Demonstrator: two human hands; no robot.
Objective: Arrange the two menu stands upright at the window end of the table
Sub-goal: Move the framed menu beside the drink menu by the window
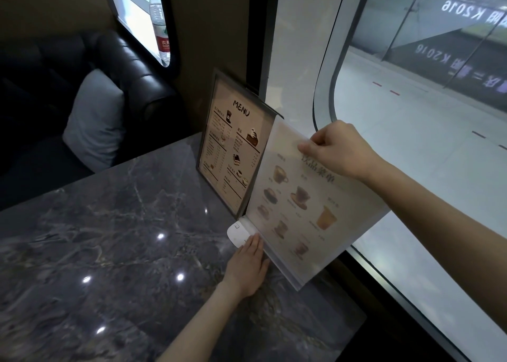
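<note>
At the window end of the marble table [109, 238], right hand [336, 149] pinches the drinks menu stand [307, 205] top, left hand [249, 265] flat at its base, framed menu stand [233, 145] upright at eleven o'clock.

A dark marble table [109, 238] abuts a bright window [411, 142]; a black leather sofa [90, 68] holds 1 grey cushion [93, 120].

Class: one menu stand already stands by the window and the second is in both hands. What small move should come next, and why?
Probably tip the clear drinks menu stand upright. The right hand pinches its top edge, the left hand steadies its base, but it leans toward the window beside the upright framed menu stand.
</note>
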